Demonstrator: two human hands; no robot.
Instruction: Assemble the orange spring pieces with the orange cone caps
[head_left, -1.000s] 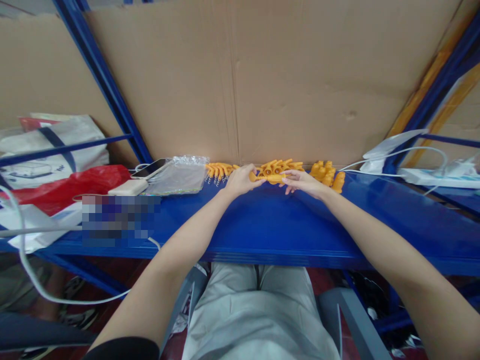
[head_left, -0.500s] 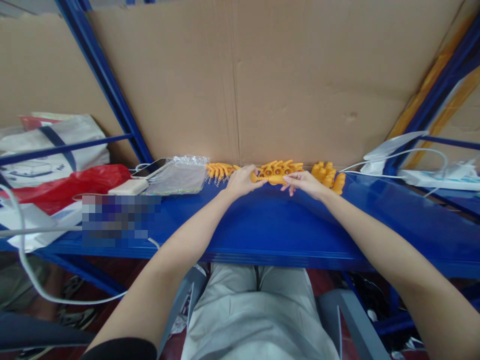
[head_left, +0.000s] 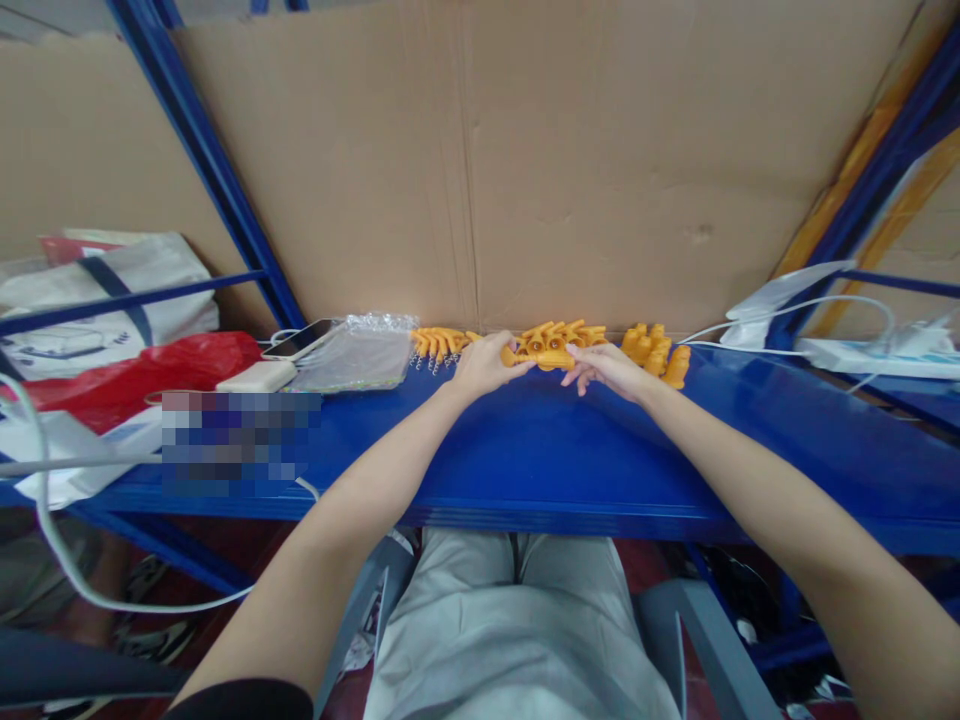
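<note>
Between my two hands, a yellow-orange plastic part (head_left: pixel 552 360) is held level, just above the blue shelf top. My left hand (head_left: pixel 484 365) pinches its left end, where a rounded yellow end shows by the fingers. With thumb and forefinger, my right hand (head_left: pixel 606 368) grips the right end; its other fingers hang loosely curled. Right behind lies a row of hollow yellow parts (head_left: pixel 564 335) with round openings facing me. Near my left hand are several slim yellow pieces (head_left: pixel 439 343) with metal coils at their ends. Rounded yellow parts (head_left: pixel 646 347) stand to the right of my right hand.
A clear plastic bag (head_left: pixel 356 355), a phone (head_left: pixel 300 338) and a white box-shaped thing (head_left: pixel 257 377) lie to the left. Farther left are a red bag (head_left: pixel 150 368) and white cables. Cardboard (head_left: pixel 480 170) closes the back; a white power strip (head_left: pixel 877 358) lies at right.
Both hands keep their hold on the yellow part in nearly the same place. The fingers of my right hand have shifted very slightly; the other things have not moved.
</note>
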